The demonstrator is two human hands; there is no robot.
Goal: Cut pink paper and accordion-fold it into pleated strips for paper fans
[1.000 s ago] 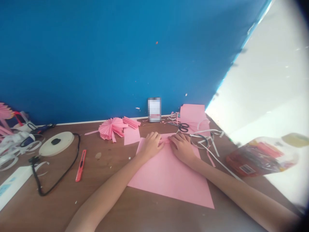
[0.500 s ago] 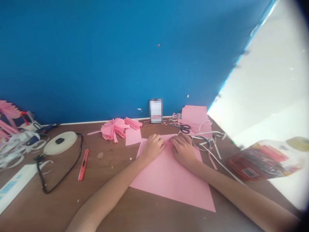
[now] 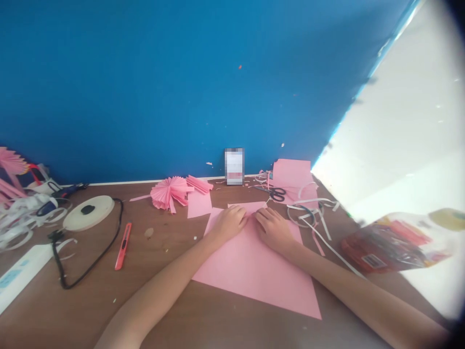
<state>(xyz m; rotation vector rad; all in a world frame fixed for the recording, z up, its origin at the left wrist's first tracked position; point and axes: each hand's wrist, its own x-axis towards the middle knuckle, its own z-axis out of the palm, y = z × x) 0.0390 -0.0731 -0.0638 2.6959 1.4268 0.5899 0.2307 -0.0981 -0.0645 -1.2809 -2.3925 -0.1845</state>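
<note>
A large pink paper sheet [image 3: 254, 271] lies on the brown table [image 3: 174, 310] in front of me. My left hand [image 3: 228, 224] and my right hand [image 3: 273, 228] rest side by side on its far end, fingers curled and pressing a narrow fold of the sheet between them. Beyond my fingertips a folded strip of the same paper [image 3: 247, 206] shows flat. Both forearms reach in from the bottom of the view.
Pink pleated paper fans [image 3: 170, 191] and a small pink square [image 3: 199, 204] lie left of the sheet. Black scissors [image 3: 276, 193], more pink paper [image 3: 292, 175] and white strips [image 3: 316, 213] lie right. A red box cutter [image 3: 122, 239], tape roll [image 3: 87, 212], black cable [image 3: 90, 261] and clear bag [image 3: 395, 240] lie around.
Both hands have slid slightly toward me along the sheet, uncovering a folded strip beyond the fingertips. The camera view shifted a little.
</note>
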